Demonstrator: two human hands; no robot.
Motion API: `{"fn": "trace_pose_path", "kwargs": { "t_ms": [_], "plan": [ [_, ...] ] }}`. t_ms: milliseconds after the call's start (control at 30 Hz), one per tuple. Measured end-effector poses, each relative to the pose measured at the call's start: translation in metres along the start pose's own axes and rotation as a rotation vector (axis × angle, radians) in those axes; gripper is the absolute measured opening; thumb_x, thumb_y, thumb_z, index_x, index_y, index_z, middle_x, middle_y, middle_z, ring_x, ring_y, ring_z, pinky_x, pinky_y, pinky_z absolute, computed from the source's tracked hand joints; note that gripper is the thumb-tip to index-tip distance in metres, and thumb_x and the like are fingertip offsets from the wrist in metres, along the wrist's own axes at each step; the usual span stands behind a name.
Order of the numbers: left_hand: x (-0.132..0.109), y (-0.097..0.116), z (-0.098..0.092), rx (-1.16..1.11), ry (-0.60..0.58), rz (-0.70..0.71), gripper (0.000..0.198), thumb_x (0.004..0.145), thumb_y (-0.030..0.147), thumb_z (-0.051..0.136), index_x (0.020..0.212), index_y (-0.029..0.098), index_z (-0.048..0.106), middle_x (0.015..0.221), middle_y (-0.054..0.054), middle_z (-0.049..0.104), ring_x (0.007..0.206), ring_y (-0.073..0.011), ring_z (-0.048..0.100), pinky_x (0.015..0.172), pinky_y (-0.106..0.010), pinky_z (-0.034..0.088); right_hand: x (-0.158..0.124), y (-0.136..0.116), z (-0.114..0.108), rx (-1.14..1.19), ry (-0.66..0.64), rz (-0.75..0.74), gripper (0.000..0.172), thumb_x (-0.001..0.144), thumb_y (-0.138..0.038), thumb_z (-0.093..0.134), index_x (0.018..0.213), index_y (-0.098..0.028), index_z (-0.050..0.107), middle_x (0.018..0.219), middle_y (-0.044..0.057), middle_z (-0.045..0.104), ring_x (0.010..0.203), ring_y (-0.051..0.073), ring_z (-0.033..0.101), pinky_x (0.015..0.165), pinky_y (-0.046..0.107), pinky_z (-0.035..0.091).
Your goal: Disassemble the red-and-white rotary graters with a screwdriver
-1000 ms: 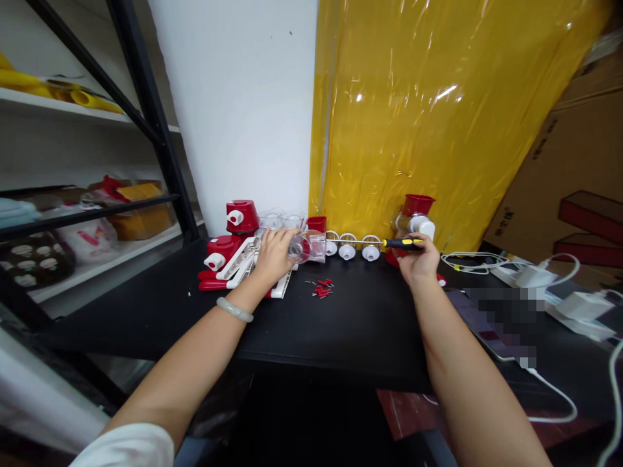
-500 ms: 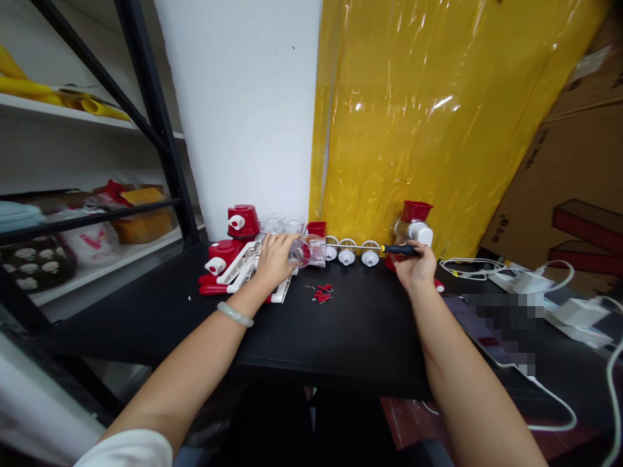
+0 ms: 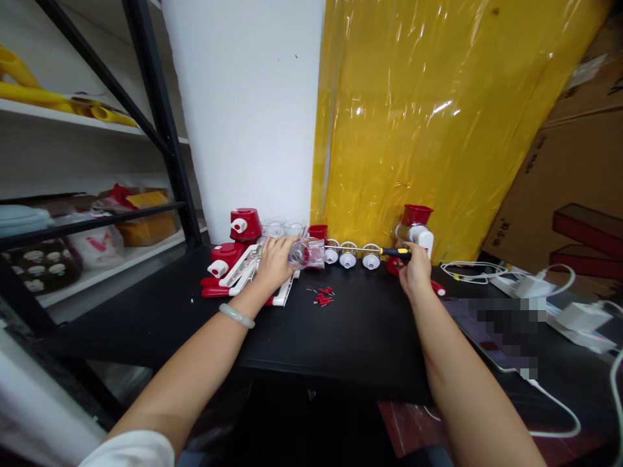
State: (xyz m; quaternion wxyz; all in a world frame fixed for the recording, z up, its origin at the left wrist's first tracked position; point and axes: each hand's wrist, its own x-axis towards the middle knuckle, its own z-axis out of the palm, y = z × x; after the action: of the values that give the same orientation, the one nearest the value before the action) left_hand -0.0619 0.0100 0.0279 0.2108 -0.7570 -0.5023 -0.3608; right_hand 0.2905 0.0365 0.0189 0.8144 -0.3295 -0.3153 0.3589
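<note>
My left hand (image 3: 276, 263) is closed around a clear plastic part (image 3: 306, 253) that lies on its side above the black table. In my right hand (image 3: 415, 266) is the black and yellow handle of a screwdriver (image 3: 394, 251). Its long shaft points left, and the tip reaches the clear part; the exact contact is too small to tell. Behind the shaft stand several white round parts (image 3: 347, 259). Small red pieces (image 3: 324, 296) lie on the table between my hands.
Red housings (image 3: 245, 224) and white handles (image 3: 280, 299) are piled at the left. An assembled red and white device (image 3: 417, 215) stands behind my right hand. A tablet (image 3: 479, 331), cables and chargers (image 3: 584, 316) lie at the right. Shelves (image 3: 121, 259) are at the left.
My right hand has shifted its hold on the screwdriver, and more of the yellow on the handle shows. My left hand keeps its grip on the clear part.
</note>
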Motion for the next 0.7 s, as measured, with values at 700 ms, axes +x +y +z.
{"fn": "trace_pose_path", "kwargs": {
  "t_ms": [700],
  "plan": [
    [0.0, 0.004, -0.001, -0.018, -0.004, 0.026, 0.06, 0.078, 0.026, 0.077, 0.134, 0.023, 0.056, 0.127, -0.01, 0.068, 0.124, -0.0322, 0.057, 0.121, -0.053, 0.027, -0.011, -0.014, 0.009, 0.046, 0.084, 0.178, 0.038, 0.087, -0.059, 0.057, 0.077, -0.022, 0.053, 0.053, -0.007, 0.05, 0.039, 0.009, 0.043, 0.039, 0.024, 0.043]
  ]
}}
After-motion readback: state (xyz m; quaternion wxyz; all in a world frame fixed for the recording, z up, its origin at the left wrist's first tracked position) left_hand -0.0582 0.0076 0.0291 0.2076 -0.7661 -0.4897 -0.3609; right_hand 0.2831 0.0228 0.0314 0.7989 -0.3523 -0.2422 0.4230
